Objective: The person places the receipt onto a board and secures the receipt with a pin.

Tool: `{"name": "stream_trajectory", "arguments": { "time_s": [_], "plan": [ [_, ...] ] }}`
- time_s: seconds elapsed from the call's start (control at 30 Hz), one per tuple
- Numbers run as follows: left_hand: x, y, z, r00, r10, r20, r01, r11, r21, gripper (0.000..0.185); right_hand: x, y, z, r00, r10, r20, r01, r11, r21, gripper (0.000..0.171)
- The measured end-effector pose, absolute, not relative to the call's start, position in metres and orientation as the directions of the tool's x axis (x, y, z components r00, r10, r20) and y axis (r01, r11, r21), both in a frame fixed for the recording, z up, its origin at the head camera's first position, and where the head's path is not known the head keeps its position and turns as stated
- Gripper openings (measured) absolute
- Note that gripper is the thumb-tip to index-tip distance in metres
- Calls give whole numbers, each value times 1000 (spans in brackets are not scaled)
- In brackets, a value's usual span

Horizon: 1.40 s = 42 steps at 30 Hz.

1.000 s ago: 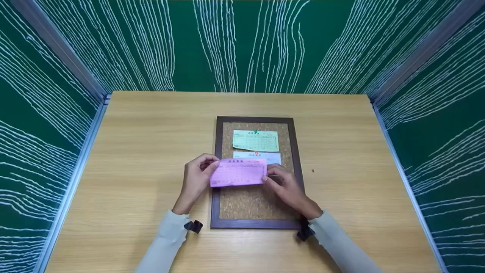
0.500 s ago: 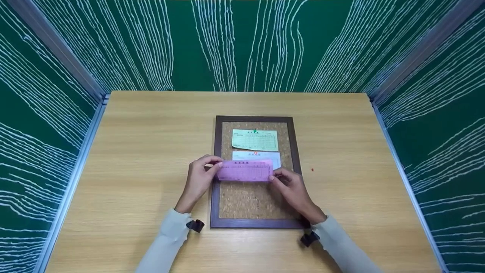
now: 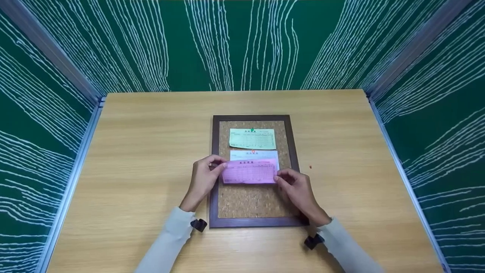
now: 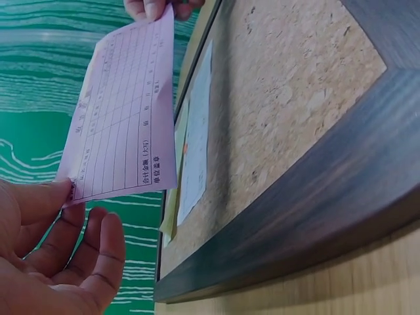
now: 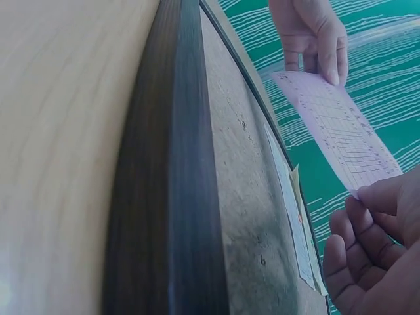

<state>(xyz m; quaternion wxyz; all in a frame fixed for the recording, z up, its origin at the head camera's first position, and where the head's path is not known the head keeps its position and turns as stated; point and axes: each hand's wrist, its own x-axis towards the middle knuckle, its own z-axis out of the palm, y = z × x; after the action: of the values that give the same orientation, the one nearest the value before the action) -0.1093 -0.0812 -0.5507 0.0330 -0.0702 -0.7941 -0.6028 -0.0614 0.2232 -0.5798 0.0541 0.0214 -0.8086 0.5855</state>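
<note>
A pink printed slip [image 3: 249, 171] is held just above a dark-framed cork board [image 3: 250, 201] lying flat on the wooden table. My left hand [image 3: 204, 178] pinches the slip's left end, my right hand [image 3: 295, 185] pinches its right end. The left wrist view shows the pink slip [image 4: 125, 125] lifted off the cork with my left fingers [image 4: 39, 203] on its corner. In the right wrist view the pink slip [image 5: 335, 125] slopes above the cork board [image 5: 243, 197]. A green slip [image 3: 252, 138] and a white slip [image 3: 254, 154] are pinned higher on the cork.
The wooden table [image 3: 144, 151] is walled by green panels with white lines on three sides. A small red pin [image 3: 310, 167] lies on the table right of the board. Bare cork shows below the pink slip.
Both hands have carried the pink slip to the right and a little further onto the board, so it now overlaps the white slip's lower edge. The slip has tipped flatter.
</note>
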Motion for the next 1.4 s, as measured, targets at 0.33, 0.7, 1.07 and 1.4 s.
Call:
{"name": "stream_trajectory", "arguments": {
  "time_s": [0.33, 0.7, 1.07, 1.4],
  "plan": [
    [-110, -72, -559, -988, 77, 133, 151, 308, 939, 5, -53, 229, -581, -995, 84, 56, -26, 319, -947, 6],
    [-108, -66, -570, -985, 124, 119, 155, 343, 926, 6, -49, 231, -584, -993, 117, 6, 37, 358, -933, 3],
    [-104, -61, -576, -985, 155, 78, 132, 374, 918, 6, -42, 235, -585, -993, 117, -32, 77, 406, -910, 4],
    [-101, -58, -581, -980, 186, 65, 134, 389, 911, 5, -38, 239, -588, -993, 92, -73, 108, 468, -877, 6]
  ]
}}
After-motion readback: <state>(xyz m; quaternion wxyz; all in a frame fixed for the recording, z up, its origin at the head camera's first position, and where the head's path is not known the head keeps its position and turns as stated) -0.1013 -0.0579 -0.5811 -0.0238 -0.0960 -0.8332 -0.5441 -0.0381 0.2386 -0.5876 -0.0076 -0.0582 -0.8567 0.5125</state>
